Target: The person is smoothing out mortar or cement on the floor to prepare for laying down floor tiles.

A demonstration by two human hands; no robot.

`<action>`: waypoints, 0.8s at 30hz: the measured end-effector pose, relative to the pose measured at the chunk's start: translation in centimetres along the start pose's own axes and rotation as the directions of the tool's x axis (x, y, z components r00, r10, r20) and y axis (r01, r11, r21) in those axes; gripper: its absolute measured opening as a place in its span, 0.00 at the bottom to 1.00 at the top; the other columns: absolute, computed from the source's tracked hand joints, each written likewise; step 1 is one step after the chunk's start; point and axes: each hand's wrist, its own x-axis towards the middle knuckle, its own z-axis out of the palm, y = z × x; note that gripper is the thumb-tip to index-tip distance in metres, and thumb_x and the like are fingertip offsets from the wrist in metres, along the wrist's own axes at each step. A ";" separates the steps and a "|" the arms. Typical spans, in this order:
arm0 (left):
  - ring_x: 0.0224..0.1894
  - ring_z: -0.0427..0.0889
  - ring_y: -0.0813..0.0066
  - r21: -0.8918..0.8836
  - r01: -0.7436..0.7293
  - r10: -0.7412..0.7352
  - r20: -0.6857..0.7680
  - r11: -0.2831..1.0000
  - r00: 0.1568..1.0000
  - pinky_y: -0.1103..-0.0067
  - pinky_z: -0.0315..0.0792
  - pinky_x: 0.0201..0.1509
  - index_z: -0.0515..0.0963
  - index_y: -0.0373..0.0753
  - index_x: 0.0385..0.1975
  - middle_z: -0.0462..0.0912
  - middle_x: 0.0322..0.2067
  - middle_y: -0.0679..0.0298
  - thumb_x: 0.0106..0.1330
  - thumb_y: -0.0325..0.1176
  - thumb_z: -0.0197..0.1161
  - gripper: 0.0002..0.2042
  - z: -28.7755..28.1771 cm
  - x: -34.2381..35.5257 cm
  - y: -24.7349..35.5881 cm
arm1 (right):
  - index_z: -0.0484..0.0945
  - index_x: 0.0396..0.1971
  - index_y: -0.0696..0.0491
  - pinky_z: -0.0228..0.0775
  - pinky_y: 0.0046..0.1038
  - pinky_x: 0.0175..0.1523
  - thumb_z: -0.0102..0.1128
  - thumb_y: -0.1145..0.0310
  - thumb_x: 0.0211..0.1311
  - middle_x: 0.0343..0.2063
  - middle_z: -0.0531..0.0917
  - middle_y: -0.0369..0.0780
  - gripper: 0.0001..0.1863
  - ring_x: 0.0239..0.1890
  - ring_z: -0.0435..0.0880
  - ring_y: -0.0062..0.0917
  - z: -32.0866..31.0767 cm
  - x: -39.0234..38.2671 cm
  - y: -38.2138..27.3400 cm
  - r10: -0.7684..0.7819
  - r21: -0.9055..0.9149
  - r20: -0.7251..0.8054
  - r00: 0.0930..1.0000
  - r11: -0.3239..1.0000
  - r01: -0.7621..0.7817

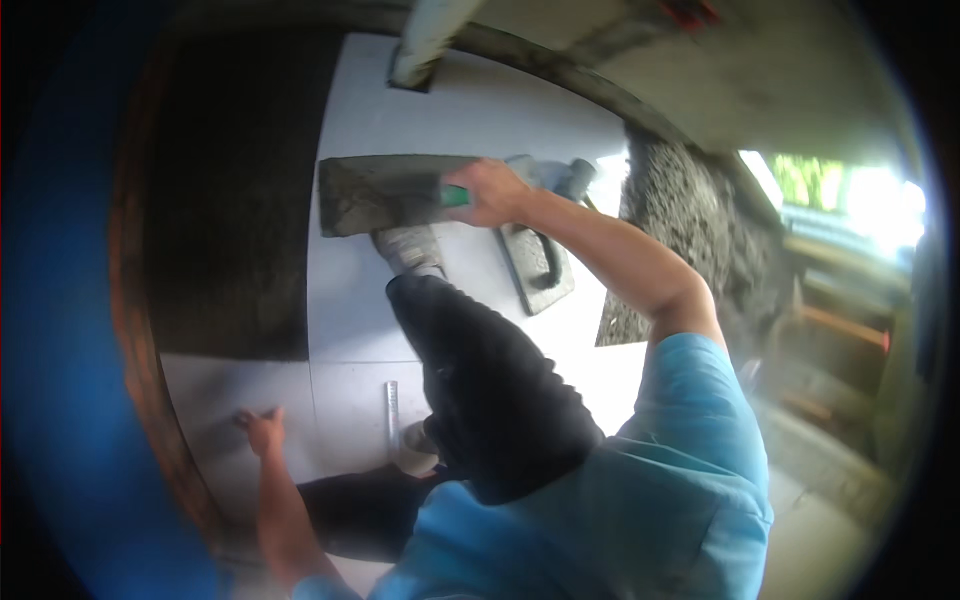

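Observation:
My right hand is closed round the green handle of a wide, flat trowel. The trowel's grey, mortar-smeared blade points left, above a white floor tile; whether it touches the tile I cannot tell. My left hand is apart from it at lower left, fingers spread over another pale tile, with nothing seen in it. Between the tiles' far and left edges lies a smooth dark bed. A flat grey tool with a black loop handle rests on the white tile to the right.
A pale pipe rises through the far tile. Rough grey mortar borders the tiles on the right. My black-trousered leg crosses the middle, its foot below the trowel. A narrow clear strip with markings lies near it.

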 end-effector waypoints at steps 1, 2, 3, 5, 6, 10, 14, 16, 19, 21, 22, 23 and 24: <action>0.65 0.68 0.46 0.024 -0.028 0.028 0.012 0.999 1.000 0.64 0.73 0.62 0.48 0.33 0.71 0.48 0.71 0.38 0.52 0.55 0.71 0.53 -0.6 0.4 0.3 | 0.80 0.33 0.55 0.77 0.39 0.42 0.70 0.59 0.47 0.27 0.84 0.45 0.18 0.32 0.85 0.38 -0.3 -4.2 1.5 0.067 0.078 -0.101 0.993 0.995 -0.059; 0.64 0.69 0.46 0.048 -0.067 0.065 0.039 0.997 0.997 0.64 0.73 0.62 0.48 0.29 0.70 0.49 0.70 0.37 0.52 0.55 0.71 0.54 -0.4 1.9 -0.3 | 0.80 0.32 0.56 0.77 0.38 0.40 0.71 0.60 0.47 0.26 0.83 0.44 0.17 0.30 0.84 0.37 -0.6 -8.2 2.9 0.177 0.178 -0.129 0.976 0.972 -0.153; 0.63 0.70 0.46 0.063 -0.086 0.081 0.075 0.994 0.994 0.64 0.72 0.62 0.49 0.25 0.69 0.51 0.69 0.36 0.52 0.55 0.71 0.54 0.1 3.0 -1.4 | 0.79 0.31 0.57 0.77 0.36 0.38 0.71 0.60 0.48 0.24 0.82 0.43 0.17 0.27 0.83 0.35 -1.0 -11.8 3.9 0.266 0.275 -0.137 0.954 0.936 -0.222; 0.63 0.71 0.45 0.076 -0.124 0.119 0.066 0.989 0.991 0.64 0.72 0.63 0.49 0.23 0.68 0.51 0.69 0.36 0.51 0.55 0.71 0.54 -0.2 3.4 -0.2 | 0.80 0.31 0.55 0.75 0.30 0.34 0.70 0.63 0.50 0.24 0.82 0.39 0.13 0.25 0.80 0.27 -1.2 -21.3 6.1 0.442 0.375 -0.289 0.849 0.868 -0.324; 0.62 0.72 0.45 0.071 -0.093 0.088 0.070 0.993 0.994 0.64 0.71 0.63 0.50 0.21 0.67 0.52 0.68 0.35 0.51 0.55 0.71 0.54 -0.2 3.3 -0.5 | 0.80 0.32 0.55 0.75 0.28 0.34 0.70 0.65 0.51 0.24 0.81 0.37 0.12 0.25 0.80 0.22 -1.1 -25.1 7.4 0.625 0.504 -0.231 0.745 0.732 -0.458; 0.62 0.71 0.45 0.028 -0.208 0.203 0.136 0.978 0.970 0.63 0.69 0.65 0.50 0.20 0.67 0.57 0.67 0.35 0.50 0.55 0.71 0.55 0.8 6.1 -2.1 | 0.78 0.30 0.53 0.66 0.26 0.21 0.64 0.61 0.62 0.19 0.76 0.33 0.10 0.17 0.74 0.19 1.7 -40.6 15.9 0.985 0.936 -0.170 0.028 0.171 -0.309; 0.66 0.66 0.44 0.000 -0.160 0.160 0.047 0.987 0.986 0.67 0.63 0.69 0.52 0.17 0.64 0.59 0.65 0.33 0.51 0.49 0.75 0.52 -3.1 2.1 1.5 | 0.77 0.26 0.54 0.63 0.27 0.20 0.66 0.62 0.60 0.18 0.76 0.34 0.12 0.16 0.73 0.19 2.6 -42.1 16.1 0.970 0.816 0.170 0.175 -0.039 -0.577; 0.66 0.65 0.44 -0.085 -0.125 0.135 0.121 0.989 0.983 0.67 0.62 0.70 0.50 0.16 0.65 0.59 0.65 0.32 0.51 0.50 0.75 0.54 -3.3 1.0 0.4 | 0.78 0.26 0.55 0.63 0.26 0.20 0.67 0.63 0.59 0.18 0.77 0.35 0.11 0.16 0.74 0.20 1.4 -39.0 15.8 0.966 0.800 0.124 0.227 0.038 -0.598; 0.62 0.73 0.51 0.101 -0.085 0.081 0.039 0.991 0.996 0.67 0.69 0.65 0.48 0.22 0.68 0.67 0.62 0.37 0.48 0.57 0.71 0.57 0.0 1.4 -4.0 | 0.79 0.26 0.55 0.66 0.28 0.21 0.66 0.65 0.58 0.18 0.78 0.35 0.09 0.16 0.75 0.21 -2.8 -32.8 20.9 0.949 0.751 0.130 0.288 0.096 -0.653; 0.67 0.67 0.52 0.014 -0.024 0.024 0.022 1.000 0.999 0.69 0.64 0.70 0.47 0.22 0.68 0.62 0.66 0.40 0.50 0.52 0.75 0.56 -0.3 -1.6 -4.2 | 0.82 0.27 0.53 0.65 0.29 0.21 0.65 0.65 0.58 0.18 0.78 0.35 0.08 0.16 0.75 0.22 -8.4 -31.5 26.9 0.936 0.552 0.131 0.328 0.206 -0.808; 0.63 0.72 0.52 -0.118 0.058 -0.041 0.144 0.991 0.989 0.69 0.68 0.66 0.47 0.24 0.69 0.62 0.66 0.41 0.50 0.53 0.74 0.56 -1.1 -1.8 -2.7 | 0.84 0.30 0.53 0.64 0.29 0.21 0.63 0.64 0.60 0.17 0.77 0.34 0.08 0.15 0.74 0.21 -12.5 -30.0 29.0 0.932 0.336 0.051 0.360 0.324 -0.885; 0.58 0.77 0.52 -0.146 -0.002 0.030 0.191 0.989 0.981 0.67 0.74 0.61 0.45 0.25 0.69 0.62 0.66 0.40 0.48 0.53 0.75 0.58 -0.9 1.3 -0.9 | 0.85 0.36 0.53 0.64 0.29 0.21 0.61 0.64 0.61 0.16 0.76 0.34 0.10 0.15 0.73 0.22 -16.3 -35.1 32.7 0.946 0.424 -0.057 0.318 0.311 -0.851; 0.54 0.79 0.49 -0.137 -0.035 0.055 0.144 0.990 0.988 0.65 0.76 0.58 0.43 0.25 0.69 0.63 0.65 0.39 0.46 0.52 0.76 0.59 -1.4 1.9 1.0 | 0.82 0.47 0.54 0.67 0.32 0.25 0.60 0.63 0.63 0.21 0.79 0.35 0.16 0.20 0.77 0.24 -19.7 -35.8 32.1 0.871 0.454 -0.256 0.420 0.492 -0.743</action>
